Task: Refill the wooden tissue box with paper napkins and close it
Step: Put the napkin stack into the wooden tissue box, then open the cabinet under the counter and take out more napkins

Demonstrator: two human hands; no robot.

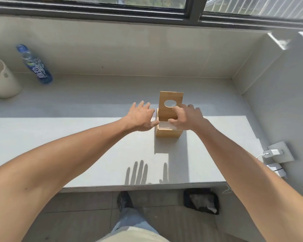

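At frame centre the wooden tissue box (168, 132) holds white napkins (164, 124), its lid (171, 106) upright; right hand (185, 117) grips it, left hand (141, 117) spread empty, closing remains.

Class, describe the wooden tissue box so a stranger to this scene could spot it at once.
Start at the long pale ledge under the window. Right of centre, between the person's left hand and right hand, stands the wooden tissue box. It is the only wooden thing there, and its lid, cut with an oval hole, stands raised upright.
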